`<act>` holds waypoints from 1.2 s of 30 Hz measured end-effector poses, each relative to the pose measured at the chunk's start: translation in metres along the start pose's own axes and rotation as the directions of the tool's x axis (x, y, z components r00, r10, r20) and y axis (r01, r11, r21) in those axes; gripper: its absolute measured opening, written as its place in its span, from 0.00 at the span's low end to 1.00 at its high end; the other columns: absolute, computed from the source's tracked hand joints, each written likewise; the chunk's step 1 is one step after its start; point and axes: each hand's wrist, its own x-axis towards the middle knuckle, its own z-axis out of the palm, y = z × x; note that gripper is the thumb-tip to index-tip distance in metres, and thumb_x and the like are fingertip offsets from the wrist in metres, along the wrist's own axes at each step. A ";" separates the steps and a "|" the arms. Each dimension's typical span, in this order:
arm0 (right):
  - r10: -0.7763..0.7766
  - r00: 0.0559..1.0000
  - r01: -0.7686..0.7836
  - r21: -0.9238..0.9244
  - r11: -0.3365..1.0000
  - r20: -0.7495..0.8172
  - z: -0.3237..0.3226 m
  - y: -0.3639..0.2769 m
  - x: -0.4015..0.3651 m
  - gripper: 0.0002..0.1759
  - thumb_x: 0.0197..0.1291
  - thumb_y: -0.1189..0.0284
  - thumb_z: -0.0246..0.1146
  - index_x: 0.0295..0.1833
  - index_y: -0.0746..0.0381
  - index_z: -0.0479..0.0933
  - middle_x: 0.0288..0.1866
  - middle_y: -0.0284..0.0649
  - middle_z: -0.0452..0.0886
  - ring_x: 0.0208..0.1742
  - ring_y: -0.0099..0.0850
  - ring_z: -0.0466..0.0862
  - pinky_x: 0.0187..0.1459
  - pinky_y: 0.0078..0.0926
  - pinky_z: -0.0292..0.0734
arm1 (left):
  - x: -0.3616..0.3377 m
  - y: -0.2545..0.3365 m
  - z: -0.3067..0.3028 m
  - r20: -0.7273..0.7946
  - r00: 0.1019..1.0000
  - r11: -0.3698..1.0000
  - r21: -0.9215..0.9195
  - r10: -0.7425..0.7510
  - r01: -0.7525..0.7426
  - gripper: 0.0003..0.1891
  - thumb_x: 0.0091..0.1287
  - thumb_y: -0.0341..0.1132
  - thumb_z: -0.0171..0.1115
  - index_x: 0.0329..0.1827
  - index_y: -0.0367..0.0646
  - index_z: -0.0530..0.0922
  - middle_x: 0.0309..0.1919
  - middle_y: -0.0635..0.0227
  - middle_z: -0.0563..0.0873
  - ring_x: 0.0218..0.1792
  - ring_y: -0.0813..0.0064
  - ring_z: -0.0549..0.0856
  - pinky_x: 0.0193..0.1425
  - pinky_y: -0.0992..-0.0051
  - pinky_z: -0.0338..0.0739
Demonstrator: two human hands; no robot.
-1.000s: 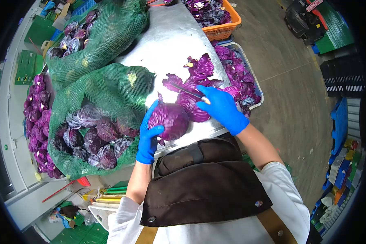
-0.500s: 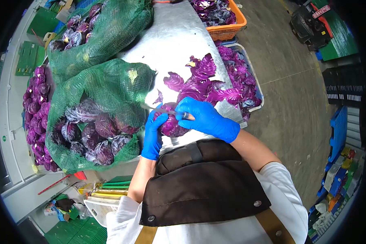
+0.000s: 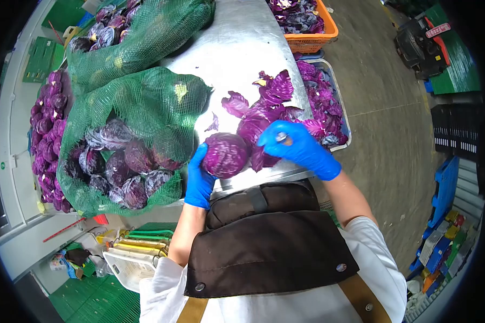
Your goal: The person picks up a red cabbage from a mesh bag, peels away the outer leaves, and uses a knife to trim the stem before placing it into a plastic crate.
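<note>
- Although the cabbage (image 3: 226,155) is round, with no long axis to speak of, its place is plain from where I stand: by the near edge of the table (image 3: 231,48), just ahead of the apron (image 3: 269,253). Whether it rests on the metal, I can't tell.
- Nearer of the two is the left hand (image 3: 201,180), touching it: thumb and fingers are clamped on its left side, so the cabbage lies to their right.
- Apart from it, off to the right, is the right hand (image 3: 302,148), its fingers curled together round a handle (image 3: 287,141). From them the cabbage lies leftward and slightly toward the body. I can't make out a blade.
- Between the hands and just beyond, loose leaves (image 3: 258,118) are strewn.
- Farther left bulges a net bag (image 3: 137,99) of heads; to the right sit a bin (image 3: 341,101) and an orange crate (image 3: 312,41).
</note>
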 end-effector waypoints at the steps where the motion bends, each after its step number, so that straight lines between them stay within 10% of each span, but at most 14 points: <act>1: 0.056 0.997 -0.056 -0.006 0.998 -0.044 -0.012 -0.010 -0.003 0.10 0.61 0.75 0.69 0.48 0.64 0.82 0.39 0.32 0.83 0.42 0.19 0.80 0.47 0.23 0.78 | 0.002 0.000 -0.006 0.018 0.999 0.994 -0.103 -0.031 0.033 0.27 0.69 0.47 0.61 0.66 0.41 0.73 0.60 0.54 0.81 0.60 0.57 0.81 0.66 0.53 0.76; 7: -0.156 0.872 -0.120 -0.512 0.851 -0.464 -0.020 0.011 0.009 0.20 0.60 0.72 0.71 0.56 0.64 0.77 0.46 0.37 0.83 0.47 0.27 0.83 0.53 0.27 0.78 | -0.008 -0.008 0.001 0.198 0.979 0.969 -0.248 0.047 0.004 0.32 0.75 0.58 0.43 0.71 0.43 0.67 0.66 0.49 0.75 0.66 0.49 0.75 0.70 0.40 0.67; 9: -0.046 0.925 0.027 -0.057 0.998 -0.378 0.016 0.016 0.016 0.29 0.59 0.66 0.73 0.62 0.68 0.74 0.57 0.43 0.81 0.57 0.33 0.81 0.60 0.31 0.75 | -0.013 -0.011 0.007 0.318 0.947 0.980 -0.196 0.043 0.021 0.33 0.74 0.57 0.44 0.74 0.44 0.64 0.68 0.50 0.73 0.69 0.50 0.72 0.72 0.42 0.66; 13: 0.038 0.978 -0.019 0.095 0.995 -0.203 0.066 0.022 0.017 0.34 0.58 0.64 0.74 0.66 0.68 0.71 0.59 0.43 0.80 0.58 0.27 0.79 0.58 0.27 0.75 | -0.024 -0.012 0.013 0.320 0.939 0.841 0.468 0.124 -0.270 0.29 0.73 0.51 0.52 0.73 0.45 0.67 0.71 0.53 0.70 0.72 0.53 0.68 0.76 0.47 0.61; 15: 0.111 0.957 -0.110 0.019 0.994 -0.267 0.064 0.053 0.027 0.26 0.62 0.65 0.70 0.61 0.67 0.74 0.45 0.38 0.84 0.45 0.27 0.84 0.47 0.25 0.80 | -0.034 -0.009 0.017 0.278 0.930 0.711 0.601 0.242 -0.365 0.26 0.72 0.51 0.56 0.69 0.49 0.73 0.73 0.57 0.69 0.73 0.56 0.67 0.76 0.52 0.61; 16: 0.344 0.914 -0.321 0.135 0.937 -0.215 0.065 0.046 0.032 0.23 0.62 0.66 0.69 0.59 0.66 0.75 0.41 0.37 0.84 0.40 0.26 0.84 0.42 0.24 0.80 | -0.040 -0.005 0.021 0.258 0.917 0.633 0.664 0.305 -0.398 0.25 0.71 0.52 0.57 0.67 0.52 0.76 0.73 0.59 0.68 0.74 0.58 0.66 0.77 0.55 0.60; 19: 0.565 0.820 -0.512 0.332 0.792 -0.085 0.068 0.085 0.041 0.19 0.62 0.68 0.68 0.56 0.63 0.77 0.37 0.37 0.83 0.30 0.24 0.82 0.30 0.22 0.76 | -0.055 0.014 0.002 0.283 0.920 0.877 0.321 0.271 -0.357 0.27 0.73 0.52 0.52 0.73 0.55 0.69 0.75 0.61 0.66 0.74 0.55 0.65 0.67 0.56 0.71; 20: 0.568 0.821 -0.507 0.382 0.773 -0.060 0.067 0.121 0.043 0.19 0.61 0.68 0.68 0.56 0.63 0.78 0.36 0.37 0.83 0.27 0.23 0.81 0.27 0.21 0.75 | -0.050 0.015 -0.020 0.396 0.894 0.942 -0.326 0.211 -0.078 0.28 0.74 0.52 0.50 0.75 0.55 0.66 0.75 0.60 0.66 0.71 0.51 0.68 0.62 0.56 0.75; 22: 0.553 0.815 -0.481 0.328 0.813 -0.175 0.059 0.135 0.048 0.21 0.60 0.63 0.66 0.54 0.65 0.79 0.34 0.43 0.87 0.18 0.21 0.75 0.18 0.18 0.67 | -0.050 0.034 -0.033 0.657 0.694 0.578 -0.700 0.294 0.419 0.30 0.76 0.50 0.44 0.80 0.56 0.55 0.74 0.50 0.65 0.55 0.45 0.79 0.37 0.63 0.84; 24: 0.598 0.776 -0.503 0.375 0.779 -0.202 0.042 0.125 0.056 0.10 0.50 0.71 0.72 0.39 0.57 0.80 0.25 0.30 0.80 0.18 0.19 0.73 0.19 0.20 0.67 | -0.065 0.057 -0.047 0.542 0.772 0.554 -0.774 0.331 0.306 0.28 0.76 0.46 0.43 0.78 0.51 0.59 0.71 0.44 0.67 0.47 0.50 0.80 0.27 0.70 0.82; 25: 0.540 0.819 -0.445 0.378 0.812 -0.195 0.025 0.136 0.056 0.13 0.63 0.61 0.62 0.46 0.58 0.80 0.28 0.35 0.83 0.16 0.18 0.72 0.17 0.17 0.65 | -0.071 0.068 -0.057 0.484 0.803 0.537 -0.805 0.347 0.252 0.27 0.76 0.44 0.43 0.77 0.49 0.61 0.70 0.41 0.69 0.42 0.53 0.81 0.22 0.74 0.82; 32: 0.588 0.740 -0.508 0.301 0.807 -0.328 -0.075 0.098 0.070 0.09 0.62 0.60 0.63 0.30 0.48 0.76 0.18 0.26 0.74 0.11 0.18 0.62 0.12 0.19 0.51 | -0.118 0.208 -0.174 0.250 0.764 0.668 -0.683 0.594 -0.295 0.37 0.71 0.60 0.46 0.78 0.51 0.56 0.73 0.48 0.65 0.55 0.43 0.78 0.41 0.56 0.85; 34: 0.564 0.547 -0.580 0.206 0.788 -0.618 -0.105 0.102 0.073 0.09 0.62 0.60 0.63 0.32 0.50 0.77 0.18 0.28 0.74 0.10 0.20 0.61 0.12 0.22 0.52 | -0.118 0.265 -0.229 0.005 0.688 0.663 -0.270 0.726 -0.698 0.39 0.68 0.63 0.48 0.77 0.51 0.59 0.72 0.50 0.68 0.59 0.44 0.77 0.44 0.54 0.85; 36: 0.101 0.541 -0.366 -0.126 0.922 -0.835 -0.125 0.108 0.060 0.12 0.67 0.63 0.61 0.46 0.61 0.80 0.30 0.33 0.82 0.18 0.20 0.70 0.20 0.22 0.67 | -0.128 0.333 -0.252 -0.145 0.592 0.573 -0.154 0.793 -0.805 0.39 0.65 0.64 0.51 0.75 0.51 0.64 0.71 0.52 0.70 0.62 0.46 0.75 0.47 0.53 0.84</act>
